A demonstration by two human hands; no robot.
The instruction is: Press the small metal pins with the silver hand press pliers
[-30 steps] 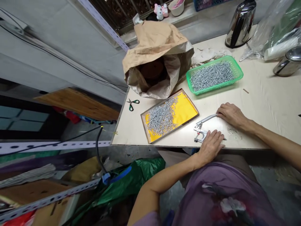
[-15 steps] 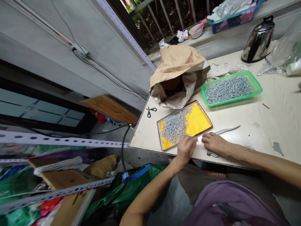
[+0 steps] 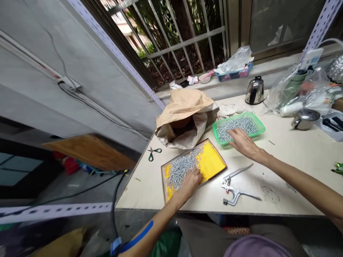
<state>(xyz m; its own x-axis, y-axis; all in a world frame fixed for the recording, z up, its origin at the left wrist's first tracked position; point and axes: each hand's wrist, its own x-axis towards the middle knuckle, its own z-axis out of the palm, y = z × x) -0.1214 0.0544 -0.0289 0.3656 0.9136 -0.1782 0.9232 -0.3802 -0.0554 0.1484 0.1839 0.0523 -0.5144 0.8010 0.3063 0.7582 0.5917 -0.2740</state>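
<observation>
My left hand (image 3: 191,180) rests over the front of the shallow tray (image 3: 219,172) with a yellow bottom, its fingers curled down beside a heap of small silver metal pins (image 3: 179,169). Whatever is between those fingertips is hidden. My right hand (image 3: 243,143) reaches over the near rim of the green plastic basket (image 3: 261,129), fingers stretched toward the similar silver pieces (image 3: 238,125) inside. Between my forearms, hand pliers (image 3: 235,191) with long metal handles lie spread on the table, touched by neither hand.
A brown paper bag (image 3: 189,98) with its mouth open stands behind the tray. Green-handled scissors (image 3: 153,154) lie to the left near the table edge. Toward the back are a steel kettle (image 3: 255,91), a lidded metal cup (image 3: 305,119) and plastic bags (image 3: 316,87).
My hands have parted from near the table's front edge: the left into the tray, the right out to the green basket. The pliers now lie uncovered. The view has shifted up and right.
</observation>
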